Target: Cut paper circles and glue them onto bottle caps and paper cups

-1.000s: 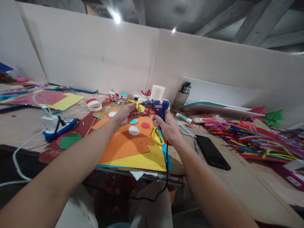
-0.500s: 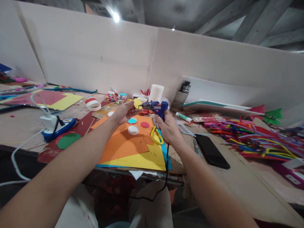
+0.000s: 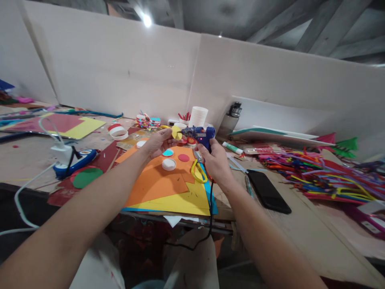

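Observation:
A yellow paper disc is pinched at its left edge between the fingers of my left hand. My right hand is wrapped round the handle of a blue glue gun, whose nozzle points left at the disc's face. Whether the nozzle touches the disc I cannot tell. Below them, a white round lid, a blue disc and a red disc lie on orange paper. Yellow-handled scissors rest just left of my right hand.
Behind the gun stand stacked white cups and a bottle. A black phone and many coloured pipe cleaners lie at the right. At the left are a blue power strip and a green disc. The gun's black cord hangs over the edge.
The yellow disc has shifted slightly right and turned a little in my left hand. The glue gun and my right hand have also moved slightly right.

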`<state>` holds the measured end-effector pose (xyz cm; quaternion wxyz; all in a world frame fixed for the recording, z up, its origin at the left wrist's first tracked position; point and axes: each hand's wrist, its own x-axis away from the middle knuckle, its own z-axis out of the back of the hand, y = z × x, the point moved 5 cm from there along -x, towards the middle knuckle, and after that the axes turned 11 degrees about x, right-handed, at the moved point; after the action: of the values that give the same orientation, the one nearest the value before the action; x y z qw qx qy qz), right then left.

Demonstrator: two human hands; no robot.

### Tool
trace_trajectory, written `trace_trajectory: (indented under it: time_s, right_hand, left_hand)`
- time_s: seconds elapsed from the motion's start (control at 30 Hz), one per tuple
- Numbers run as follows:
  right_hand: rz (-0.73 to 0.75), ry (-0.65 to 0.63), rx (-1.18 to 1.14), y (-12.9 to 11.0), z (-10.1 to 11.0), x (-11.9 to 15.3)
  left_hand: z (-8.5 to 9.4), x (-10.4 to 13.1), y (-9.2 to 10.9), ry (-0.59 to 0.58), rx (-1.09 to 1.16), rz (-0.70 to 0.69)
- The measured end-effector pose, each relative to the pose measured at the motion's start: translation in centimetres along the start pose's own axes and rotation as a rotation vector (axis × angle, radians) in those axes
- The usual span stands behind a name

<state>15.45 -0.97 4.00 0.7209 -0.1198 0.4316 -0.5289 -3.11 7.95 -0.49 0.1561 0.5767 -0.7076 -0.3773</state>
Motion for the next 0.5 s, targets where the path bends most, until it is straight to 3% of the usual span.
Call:
trace_trajectory:
  time_s: [0.17,0.37,0.5]
  right_hand:
    - [-0.002,-0.019,0.015,-0.3,-0.1,0.2]
    - [0.033,0.085,0.079,0.4,0.5,-0.2]
    - [0.026,0.073,0.116,0.7,0.4,-0.1]
  left_hand:
    - [0.3,-0.2,0.0,-0.005,0.002,-0.019]
    - [-0.6,0.4,-0.1,-0.056,-0.041,0.031]
    - [-0.4,0.2,0.4,-0.008,0.005,-0.001]
